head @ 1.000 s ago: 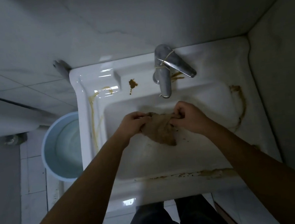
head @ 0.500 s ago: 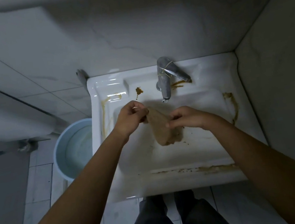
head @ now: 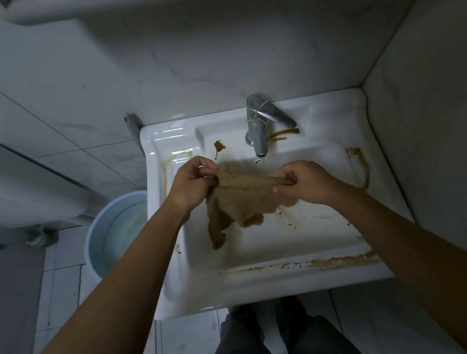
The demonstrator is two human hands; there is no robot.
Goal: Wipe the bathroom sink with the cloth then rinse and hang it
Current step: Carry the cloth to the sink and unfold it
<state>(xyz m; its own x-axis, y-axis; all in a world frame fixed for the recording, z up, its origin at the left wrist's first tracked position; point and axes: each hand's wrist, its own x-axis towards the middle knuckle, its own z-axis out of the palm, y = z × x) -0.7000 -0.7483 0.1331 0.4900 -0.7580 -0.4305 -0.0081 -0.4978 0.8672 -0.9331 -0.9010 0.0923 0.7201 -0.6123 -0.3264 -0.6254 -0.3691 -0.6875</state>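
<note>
While left fingers [head: 206, 169] and right fingers [head: 286, 176] pinch the cloth [head: 238, 202], stains [head: 342, 260] streak the sink [head: 269, 288].

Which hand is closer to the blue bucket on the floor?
Left. The left hand sits just right of the bucket; the right hand lies farther right, past the cloth.
</note>
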